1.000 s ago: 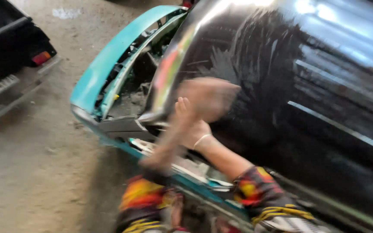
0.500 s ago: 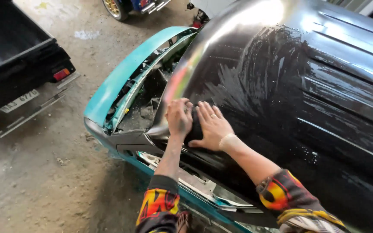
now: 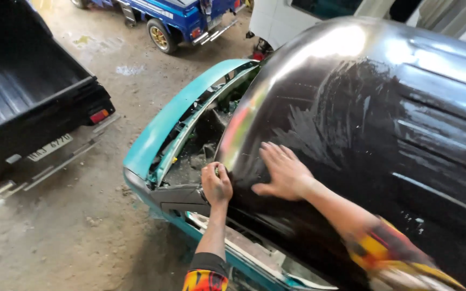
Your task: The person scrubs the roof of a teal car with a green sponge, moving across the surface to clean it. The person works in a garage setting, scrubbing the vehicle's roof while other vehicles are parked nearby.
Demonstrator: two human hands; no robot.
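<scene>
Risk I see: my left hand [image 3: 216, 185], clenched on the black hood [image 3: 362, 140]'s front edge, could slip on wet gloss while my right hand [image 3: 282, 173] lies flat, fingers released.

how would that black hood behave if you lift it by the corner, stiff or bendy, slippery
The black hood is probably fairly stiff but may flex at the corner, being one broad thin panel. Its glossy, streaked surface suggests it is slippery under the flat right hand. The left hand, gripping the edge, likely holds more securely.

A dusty concrete floor [image 3: 71, 231] carries the vehicles. A teal car [image 3: 163, 129], a dark pickup [image 3: 22, 102] and a blue truck [image 3: 173, 16] stand on it.
</scene>
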